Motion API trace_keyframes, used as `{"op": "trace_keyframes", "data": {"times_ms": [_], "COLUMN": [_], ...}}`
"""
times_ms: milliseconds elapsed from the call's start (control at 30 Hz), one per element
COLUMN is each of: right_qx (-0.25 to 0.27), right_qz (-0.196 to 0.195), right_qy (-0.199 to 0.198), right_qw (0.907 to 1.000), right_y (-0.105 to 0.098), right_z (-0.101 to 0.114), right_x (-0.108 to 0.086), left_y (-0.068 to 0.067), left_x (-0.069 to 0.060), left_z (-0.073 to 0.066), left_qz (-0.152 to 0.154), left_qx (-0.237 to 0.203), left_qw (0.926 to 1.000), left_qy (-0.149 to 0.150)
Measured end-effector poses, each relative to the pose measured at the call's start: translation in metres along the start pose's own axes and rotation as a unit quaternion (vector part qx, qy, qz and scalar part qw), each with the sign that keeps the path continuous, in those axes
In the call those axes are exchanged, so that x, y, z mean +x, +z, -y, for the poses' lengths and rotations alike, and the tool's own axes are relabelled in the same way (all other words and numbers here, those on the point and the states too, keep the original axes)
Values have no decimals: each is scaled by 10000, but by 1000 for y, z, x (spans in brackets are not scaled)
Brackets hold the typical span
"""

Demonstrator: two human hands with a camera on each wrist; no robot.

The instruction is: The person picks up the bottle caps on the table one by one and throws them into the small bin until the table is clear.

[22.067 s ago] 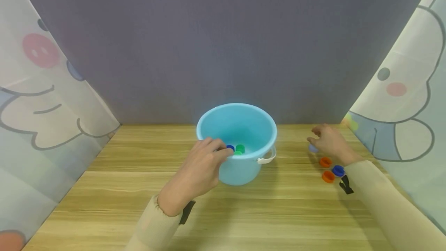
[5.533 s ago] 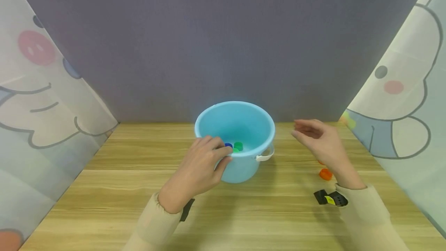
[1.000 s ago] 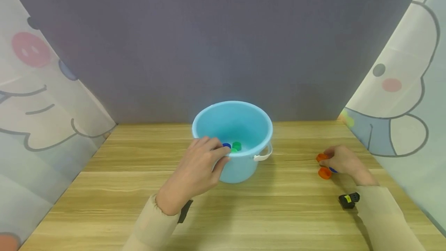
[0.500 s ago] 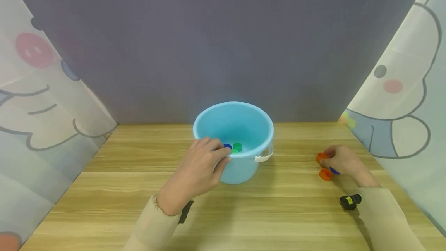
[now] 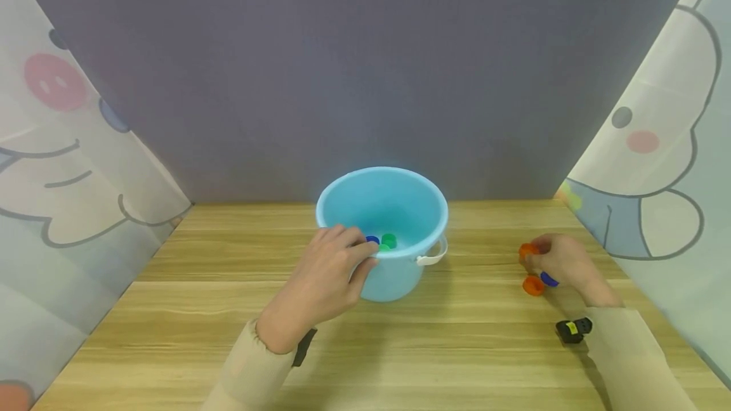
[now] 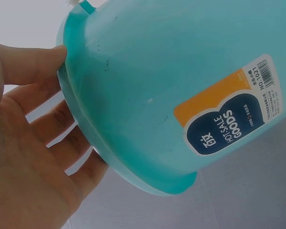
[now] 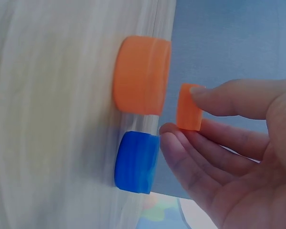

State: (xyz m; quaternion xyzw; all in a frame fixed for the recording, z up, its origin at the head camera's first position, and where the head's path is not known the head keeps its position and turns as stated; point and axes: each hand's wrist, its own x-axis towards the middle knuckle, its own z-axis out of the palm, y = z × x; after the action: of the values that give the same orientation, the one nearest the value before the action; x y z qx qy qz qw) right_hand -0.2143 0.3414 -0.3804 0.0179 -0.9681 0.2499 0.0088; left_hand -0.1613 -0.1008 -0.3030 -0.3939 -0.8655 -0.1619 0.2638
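Orange cap [image 7: 187, 107] in the right hand [image 5: 562, 265], at the right of the scene, is pinched between thumb and fingers, clear of the wooden table [image 5: 228, 316]. Slightly nearer, a second orange cap [image 5: 533, 285] lies on the tabletop, with a loose blue cap [image 5: 549, 280] just to its right.

Well to the left stands a light blue bucket [image 5: 394, 278], upright, its white handle [image 5: 432, 259] down at the right side. The left hand [image 5: 325, 271] grips its rim on the near left, thumb outside and fingers over the edge. Two green caps [image 5: 389, 241] and a dark blue cap [image 5: 372, 240] show inside. Beyond rises a grey wall [image 5: 365, 68].
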Motion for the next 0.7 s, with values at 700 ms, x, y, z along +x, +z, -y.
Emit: {"op": "trace_keyframes", "data": {"times_ms": [700], "right_qx": [868], "right_qz": [-520], "right_qy": [-116], "right_qw": [9948], "right_y": [0], "right_z": [5], "right_x": [1], "left_y": [1], "left_x": [0], "left_z": [0], "left_qz": [-53], "left_qx": [-11], "left_qw": [10000], "left_qy": [9]}}
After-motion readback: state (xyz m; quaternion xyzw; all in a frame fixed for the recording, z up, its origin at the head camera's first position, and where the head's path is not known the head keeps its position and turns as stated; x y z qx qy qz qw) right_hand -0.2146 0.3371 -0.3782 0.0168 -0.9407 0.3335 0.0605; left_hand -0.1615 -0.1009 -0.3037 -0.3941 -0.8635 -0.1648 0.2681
